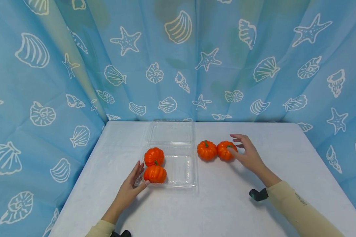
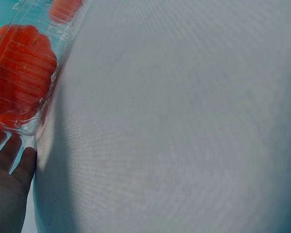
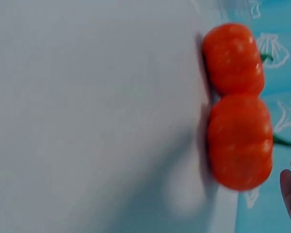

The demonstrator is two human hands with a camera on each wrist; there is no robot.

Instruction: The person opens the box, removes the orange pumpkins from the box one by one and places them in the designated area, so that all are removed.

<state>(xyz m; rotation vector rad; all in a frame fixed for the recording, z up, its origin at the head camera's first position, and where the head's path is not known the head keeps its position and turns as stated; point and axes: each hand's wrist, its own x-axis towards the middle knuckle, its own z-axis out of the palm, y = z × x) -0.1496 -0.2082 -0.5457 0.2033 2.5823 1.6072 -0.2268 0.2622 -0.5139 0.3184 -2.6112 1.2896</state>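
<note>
Sky-blue curtains printed with white shells and starfish (image 1: 154, 33) hang behind a white-covered table (image 1: 195, 214), on which a clear plastic hinged container (image 1: 178, 168) lies, lid folded back. At its near left corner the left hand (image 1: 130, 187) is spread, contact uncertain, while the right hand (image 1: 247, 154) holds thumb and fingers parted just beside the rightmost green-stemmed orange pumpkin (image 1: 223, 152). Another such pumpkin (image 1: 207, 151) sits to that one's left, and two ribbed orange pumpkins (image 1: 155, 174) fill the container's left half.
</note>
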